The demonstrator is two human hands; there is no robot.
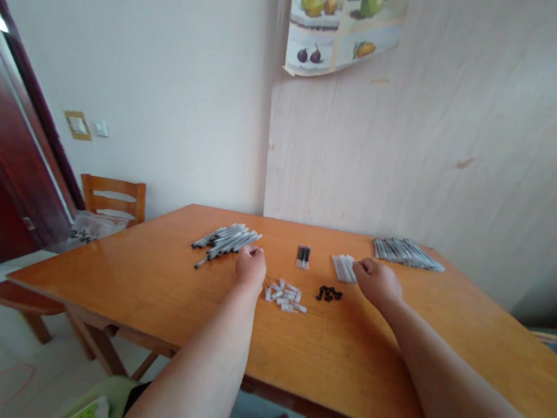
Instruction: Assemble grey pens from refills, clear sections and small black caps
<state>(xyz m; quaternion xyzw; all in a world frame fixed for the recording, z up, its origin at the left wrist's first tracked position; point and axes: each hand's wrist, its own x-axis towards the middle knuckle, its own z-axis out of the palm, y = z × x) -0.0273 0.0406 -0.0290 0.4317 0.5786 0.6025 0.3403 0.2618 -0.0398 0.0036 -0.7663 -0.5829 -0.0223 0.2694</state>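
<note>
My left hand (251, 268) is closed at the right end of a loose pile of grey pens with dark ends (227, 239). Whatever its curled fingers hold is hidden. My right hand (377, 280) is closed too, its fingertips at the right side of a row of whitish translucent tubes (343, 269); whether it grips one I cannot tell. Between my hands lie a scatter of small white and clear plastic pieces (285, 296) and a cluster of small black caps (329, 293). Farther back is a short row of dark-filled tubes with clear ends (304, 257).
A long row of grey pens (407, 252) lies at the table's far right. The wooden table (168, 290) meets the wall at its back. A wooden chair (113, 197) and a clear plastic bag (92, 228) with dark pieces stand off its left side.
</note>
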